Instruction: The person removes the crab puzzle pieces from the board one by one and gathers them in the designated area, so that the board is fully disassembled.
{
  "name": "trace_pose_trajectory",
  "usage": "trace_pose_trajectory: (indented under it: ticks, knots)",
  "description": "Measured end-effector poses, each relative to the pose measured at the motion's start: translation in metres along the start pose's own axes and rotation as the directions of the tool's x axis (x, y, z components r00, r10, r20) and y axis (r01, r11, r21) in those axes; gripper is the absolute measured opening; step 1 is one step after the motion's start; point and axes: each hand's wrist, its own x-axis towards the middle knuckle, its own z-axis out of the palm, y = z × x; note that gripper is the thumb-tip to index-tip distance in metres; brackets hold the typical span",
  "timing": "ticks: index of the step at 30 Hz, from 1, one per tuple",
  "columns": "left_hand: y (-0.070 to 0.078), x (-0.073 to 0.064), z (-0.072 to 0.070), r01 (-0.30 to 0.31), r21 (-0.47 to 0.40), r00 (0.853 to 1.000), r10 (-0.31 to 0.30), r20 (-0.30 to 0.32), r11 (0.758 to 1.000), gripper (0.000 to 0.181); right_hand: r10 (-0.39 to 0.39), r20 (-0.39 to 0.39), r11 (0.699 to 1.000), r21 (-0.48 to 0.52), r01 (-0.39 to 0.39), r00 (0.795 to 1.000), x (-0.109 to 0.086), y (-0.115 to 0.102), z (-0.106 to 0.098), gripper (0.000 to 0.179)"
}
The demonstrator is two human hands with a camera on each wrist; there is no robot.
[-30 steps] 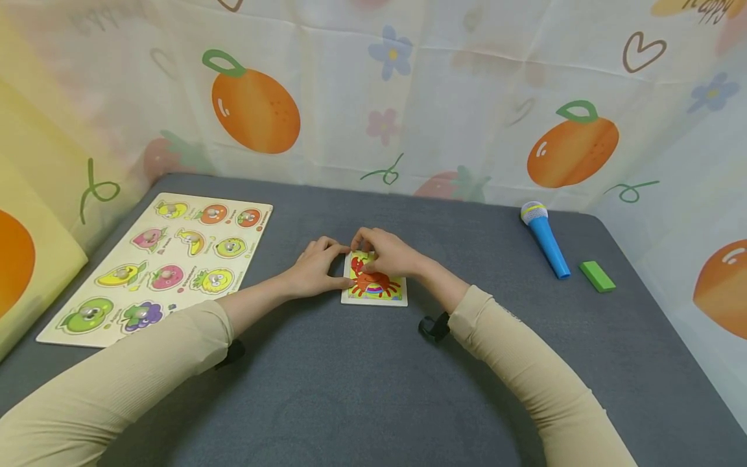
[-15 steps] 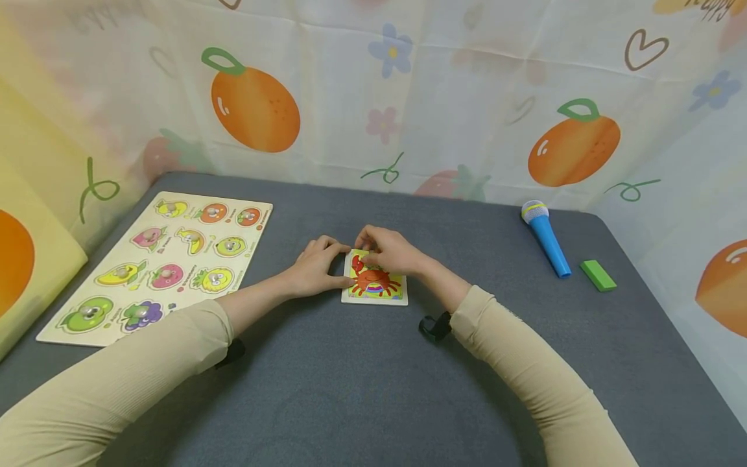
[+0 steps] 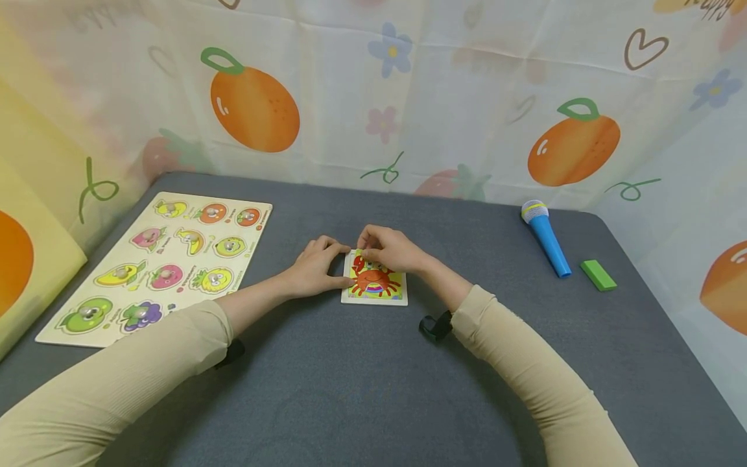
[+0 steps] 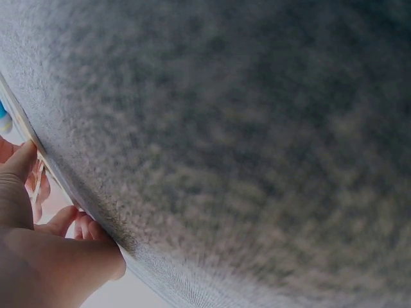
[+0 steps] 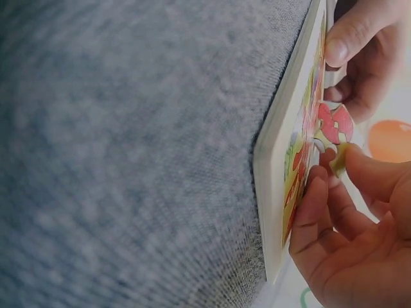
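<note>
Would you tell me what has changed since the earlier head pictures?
The right hand has shifted slightly toward the far edge of the crab puzzle, uncovering more of its picture; it pinches a tilted puzzle piece, though whether it did earlier is unclear. The left hand stays at the puzzle's left edge. The fruit board, microphone and green block look unmoved.
</note>
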Motion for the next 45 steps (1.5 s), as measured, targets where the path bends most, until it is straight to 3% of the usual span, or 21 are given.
trace_pose_trajectory:
  ticks: [11,24,33,45]
  knots:
    - [-0.001,0.0,0.0,0.004,0.006,1.0,-0.005,0.008,1.0,0.069,0.004,0.023,0.994,0.112,-0.007,1.0,-0.002,-0.001,-0.002,0.012]
    - [-0.002,-0.002,0.001,-0.01,0.016,1.0,0.01,-0.008,1.0,0.067,0.049,-0.021,0.982,0.186,-0.044,0.999,-0.003,0.005,-0.012,0.015]
    - [0.0,-0.002,0.001,-0.005,0.028,1.0,0.005,-0.005,1.0,0.067,0.084,-0.114,0.978,0.202,-0.06,0.99,-0.007,0.019,-0.026,0.016]
    - [0.001,-0.003,0.001,-0.006,0.037,1.0,0.007,-0.011,0.999,0.066,0.194,-0.185,0.97,0.186,-0.16,0.963,-0.012,0.045,-0.051,0.024]
